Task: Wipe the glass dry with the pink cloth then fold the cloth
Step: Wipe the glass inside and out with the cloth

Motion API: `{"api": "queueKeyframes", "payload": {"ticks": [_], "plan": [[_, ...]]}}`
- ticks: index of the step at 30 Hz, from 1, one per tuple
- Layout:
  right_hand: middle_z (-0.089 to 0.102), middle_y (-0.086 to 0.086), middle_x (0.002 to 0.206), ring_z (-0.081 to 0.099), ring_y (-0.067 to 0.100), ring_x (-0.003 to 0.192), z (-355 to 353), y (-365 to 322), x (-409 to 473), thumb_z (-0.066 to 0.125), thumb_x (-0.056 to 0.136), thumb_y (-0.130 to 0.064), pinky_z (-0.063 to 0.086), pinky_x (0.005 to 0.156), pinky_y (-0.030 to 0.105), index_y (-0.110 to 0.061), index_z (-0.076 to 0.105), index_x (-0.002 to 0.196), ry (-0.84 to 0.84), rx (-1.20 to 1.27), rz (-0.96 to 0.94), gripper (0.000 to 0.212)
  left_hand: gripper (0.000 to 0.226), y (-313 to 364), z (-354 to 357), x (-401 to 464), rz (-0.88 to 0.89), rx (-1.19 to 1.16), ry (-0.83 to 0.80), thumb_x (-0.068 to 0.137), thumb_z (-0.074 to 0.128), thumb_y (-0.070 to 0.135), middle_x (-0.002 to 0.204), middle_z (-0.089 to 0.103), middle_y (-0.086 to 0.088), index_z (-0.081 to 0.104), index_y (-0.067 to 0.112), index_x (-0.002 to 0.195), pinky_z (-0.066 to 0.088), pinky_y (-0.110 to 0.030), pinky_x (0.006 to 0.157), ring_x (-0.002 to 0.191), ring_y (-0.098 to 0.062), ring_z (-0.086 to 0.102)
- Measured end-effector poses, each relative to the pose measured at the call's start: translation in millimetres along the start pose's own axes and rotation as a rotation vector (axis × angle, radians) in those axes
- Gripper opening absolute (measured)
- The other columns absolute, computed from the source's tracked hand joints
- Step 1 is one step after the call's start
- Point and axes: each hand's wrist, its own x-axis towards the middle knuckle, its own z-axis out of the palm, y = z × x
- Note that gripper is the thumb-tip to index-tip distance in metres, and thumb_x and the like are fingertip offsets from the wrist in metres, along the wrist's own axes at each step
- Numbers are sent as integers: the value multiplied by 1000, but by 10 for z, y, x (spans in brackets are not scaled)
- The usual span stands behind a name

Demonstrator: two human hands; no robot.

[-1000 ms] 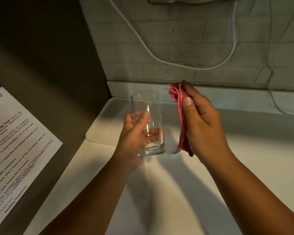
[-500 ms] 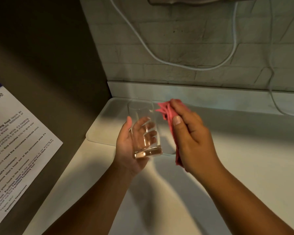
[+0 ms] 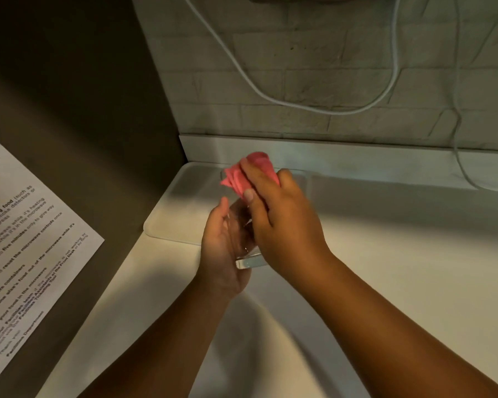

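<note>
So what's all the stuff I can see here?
glass: one, clear, held above the counter between the two hands, mostly hidden by them
cloth: one, pink, bunched in the right hand at the top of the glass
tray: one, white, on the counter in the back corner, behind the hands
counter: one, white, under everything
notice: one, white with black print, stuck on the dark side panel at left
cables: two, white, hanging across the brick wall
left hand: one, cupping the glass from the left
right hand: one, gripping the cloth against the glass
</note>
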Motion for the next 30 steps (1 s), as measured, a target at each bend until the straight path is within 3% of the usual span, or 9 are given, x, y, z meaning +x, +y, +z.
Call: {"api": "queueKeyframes", "payload": {"ticks": [3,6,10,12,14,18,22,26,30], "plan": [[53,-1,123,59,15,102,62,104,90,40,105,-37,55,83,36,-40,42,146,13,244,146,41,68,58,23,36,16,31,76,105,36,57,141,65,-23,60,7,145,47,-51,109,131,-38,61],[54,-4,119,59,8,102,115,182,-2,40,105,-37,55,85,37,-40,45,144,14,341,211,39,73,158,61,55,46,90,136,102,39,62,145,61,-26,58,7,146,48,-54,111,135,-41,60],[52,-9,115,51,5,92,152,117,-311,38,102,-38,43,69,17,-44,32,150,-57,71,-49,48,58,43,5,41,87,304,83,104,48,52,119,76,-18,72,7,129,57,-44,101,118,-34,72],[57,-3,115,55,13,91,161,48,-376,43,99,-30,47,67,21,-38,32,152,-72,-95,-151,55,44,32,-9,5,-25,239,50,113,36,28,94,80,-3,63,2,137,57,-28,97,93,-16,78],[60,2,121,59,18,96,132,8,-307,41,99,-31,52,70,28,-31,36,152,-66,-142,-162,53,50,-37,51,68,-25,266,95,113,27,34,74,79,15,50,10,150,61,-19,75,74,-1,76],[55,-20,112,58,9,91,61,70,11,32,101,-47,48,69,15,-39,43,144,-12,4,-13,46,46,19,58,99,88,279,106,101,47,49,116,79,-10,76,20,121,49,-48,105,118,-32,68],[52,1,123,58,16,99,19,165,184,36,105,-40,54,78,31,-37,38,149,43,104,65,44,59,23,93,103,78,302,94,100,42,59,125,76,-16,69,18,133,44,-59,111,125,-43,65],[54,-2,120,58,13,103,99,214,41,38,106,-37,54,83,36,-39,41,147,0,268,132,41,61,110,41,135,73,226,120,104,41,58,127,74,-18,68,13,134,57,-49,97,118,-34,71],[51,-8,114,54,10,95,155,107,-201,32,102,-46,45,74,18,-41,36,149,-89,33,-57,47,46,99,-13,152,33,308,218,104,43,50,105,78,-6,71,15,117,59,-36,83,99,-21,75]]}}
